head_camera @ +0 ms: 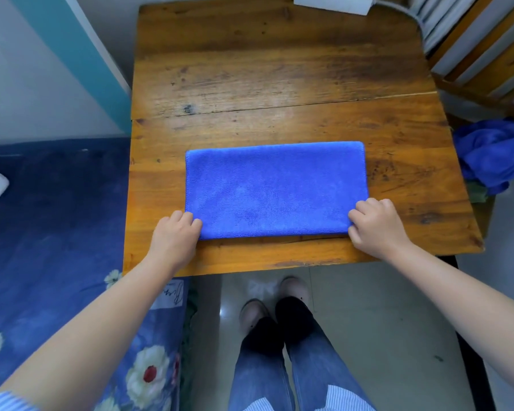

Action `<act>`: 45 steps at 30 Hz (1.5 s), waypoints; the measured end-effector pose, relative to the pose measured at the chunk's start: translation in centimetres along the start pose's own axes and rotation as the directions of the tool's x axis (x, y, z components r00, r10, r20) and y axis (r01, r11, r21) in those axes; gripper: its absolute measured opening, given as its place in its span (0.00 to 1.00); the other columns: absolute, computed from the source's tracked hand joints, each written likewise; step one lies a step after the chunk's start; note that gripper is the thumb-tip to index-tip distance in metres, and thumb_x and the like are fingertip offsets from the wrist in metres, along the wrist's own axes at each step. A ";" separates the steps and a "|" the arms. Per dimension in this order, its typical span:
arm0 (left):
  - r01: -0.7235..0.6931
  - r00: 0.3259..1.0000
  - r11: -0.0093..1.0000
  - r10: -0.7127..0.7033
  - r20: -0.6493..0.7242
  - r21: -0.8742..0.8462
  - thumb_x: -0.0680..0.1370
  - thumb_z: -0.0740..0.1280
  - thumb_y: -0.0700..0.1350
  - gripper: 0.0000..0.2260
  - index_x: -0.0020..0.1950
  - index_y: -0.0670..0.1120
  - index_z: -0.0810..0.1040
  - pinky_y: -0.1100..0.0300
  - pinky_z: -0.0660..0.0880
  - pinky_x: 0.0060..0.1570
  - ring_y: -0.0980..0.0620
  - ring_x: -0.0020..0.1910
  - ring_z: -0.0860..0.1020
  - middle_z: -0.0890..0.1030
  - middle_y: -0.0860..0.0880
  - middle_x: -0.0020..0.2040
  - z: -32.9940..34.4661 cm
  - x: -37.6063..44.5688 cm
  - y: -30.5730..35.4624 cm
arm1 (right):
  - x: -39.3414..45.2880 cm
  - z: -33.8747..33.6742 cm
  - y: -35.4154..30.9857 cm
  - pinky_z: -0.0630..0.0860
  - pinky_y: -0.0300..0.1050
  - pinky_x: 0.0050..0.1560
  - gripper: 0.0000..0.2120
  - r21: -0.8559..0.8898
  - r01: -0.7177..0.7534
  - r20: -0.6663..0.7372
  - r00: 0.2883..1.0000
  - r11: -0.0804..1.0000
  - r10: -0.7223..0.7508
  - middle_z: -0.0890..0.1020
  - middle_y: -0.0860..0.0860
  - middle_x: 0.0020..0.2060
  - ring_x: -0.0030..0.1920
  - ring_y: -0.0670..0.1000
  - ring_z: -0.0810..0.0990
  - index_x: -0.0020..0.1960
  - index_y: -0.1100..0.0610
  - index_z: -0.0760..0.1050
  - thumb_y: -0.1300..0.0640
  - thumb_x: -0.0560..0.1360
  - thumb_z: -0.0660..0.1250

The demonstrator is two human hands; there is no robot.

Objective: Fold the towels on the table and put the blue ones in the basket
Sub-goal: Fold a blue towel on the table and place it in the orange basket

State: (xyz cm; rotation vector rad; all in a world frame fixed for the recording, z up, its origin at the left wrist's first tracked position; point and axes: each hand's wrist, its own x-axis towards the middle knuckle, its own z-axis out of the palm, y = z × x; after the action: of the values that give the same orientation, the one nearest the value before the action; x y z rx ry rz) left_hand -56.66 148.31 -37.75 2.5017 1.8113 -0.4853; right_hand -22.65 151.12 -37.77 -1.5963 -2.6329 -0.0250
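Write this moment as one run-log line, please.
stage: folding | blue towel: flat on table | left hand: grips near-left corner | right hand: grips near-right corner

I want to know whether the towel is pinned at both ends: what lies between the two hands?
In the head view, only the flat blue microfibre towel on the wooden table spans between left hand and right hand, each gripping a near corner.

Blue towel (275, 188), amber wooden table (279, 84) (dark-streaked), blue floral bedspread (57, 232)

Both bare arms reach forward, the left hand (174, 232) and right hand (374, 223) set well apart, knuckles up, fingers curled and pinching.
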 end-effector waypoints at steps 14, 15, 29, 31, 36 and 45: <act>0.164 0.986 0.918 -0.156 0.053 -0.360 0.81 0.49 0.53 0.24 0.76 0.50 0.50 0.51 0.44 0.73 0.49 0.76 0.44 0.47 0.49 0.77 1.3 12.1 5.7 | 12.3 5.4 -5.6 0.41 0.55 0.73 0.23 0.128 -0.236 0.304 0.934 0.963 0.189 0.49 0.49 0.76 0.76 0.53 0.45 0.74 0.48 0.52 0.53 0.80 0.49; 0.150 0.989 0.928 -0.141 0.052 -0.341 0.81 0.49 0.55 0.24 0.76 0.52 0.49 0.50 0.42 0.73 0.50 0.76 0.43 0.46 0.50 0.77 1.7 12.1 5.3 | 12.2 5.7 -5.3 0.40 0.54 0.73 0.23 0.115 -0.216 0.309 0.935 0.970 0.172 0.48 0.48 0.76 0.76 0.52 0.44 0.74 0.47 0.51 0.52 0.80 0.49; 0.348 0.937 0.879 -0.330 0.112 -0.326 0.79 0.51 0.57 0.25 0.75 0.55 0.52 0.48 0.48 0.72 0.46 0.76 0.46 0.48 0.50 0.77 3.6 10.3 -2.8 | 10.6 5.2 3.7 0.42 0.51 0.73 0.26 0.025 -0.375 0.330 0.878 0.927 0.346 0.51 0.50 0.76 0.76 0.53 0.46 0.75 0.50 0.50 0.47 0.79 0.51; 0.375 0.927 0.876 -0.356 0.119 -0.303 0.80 0.51 0.57 0.25 0.76 0.53 0.50 0.47 0.45 0.72 0.46 0.76 0.45 0.47 0.49 0.77 3.2 9.9 -3.0 | 10.3 4.6 4.4 0.42 0.53 0.73 0.26 0.029 -0.473 0.333 0.835 0.881 0.437 0.49 0.51 0.76 0.76 0.54 0.45 0.75 0.52 0.50 0.47 0.79 0.50; 0.325 0.926 0.851 -0.374 -0.042 -0.413 0.79 0.57 0.54 0.27 0.75 0.44 0.56 0.44 0.45 0.72 0.42 0.76 0.46 0.51 0.42 0.76 2.4 7.2 1.1 | 7.8 3.5 -0.5 0.40 0.58 0.72 0.27 0.106 -0.490 0.204 0.862 0.865 0.464 0.50 0.57 0.75 0.75 0.58 0.45 0.74 0.55 0.53 0.47 0.78 0.52; 0.368 0.925 0.830 -0.374 0.070 -0.419 0.76 0.55 0.59 0.27 0.73 0.52 0.60 0.40 0.46 0.71 0.37 0.75 0.48 0.55 0.44 0.76 4.5 3.3 5.3 | 2.9 5.6 -7.0 0.40 0.56 0.72 0.26 0.128 -0.346 0.315 0.903 0.930 0.292 0.53 0.51 0.75 0.75 0.56 0.48 0.74 0.50 0.54 0.47 0.78 0.55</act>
State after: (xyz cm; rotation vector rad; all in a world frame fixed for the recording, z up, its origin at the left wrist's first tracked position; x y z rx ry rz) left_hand -51.91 148.82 -43.76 1.8786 2.1389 -0.0517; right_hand -30.45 150.72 -43.00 -2.0790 -2.4298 0.4890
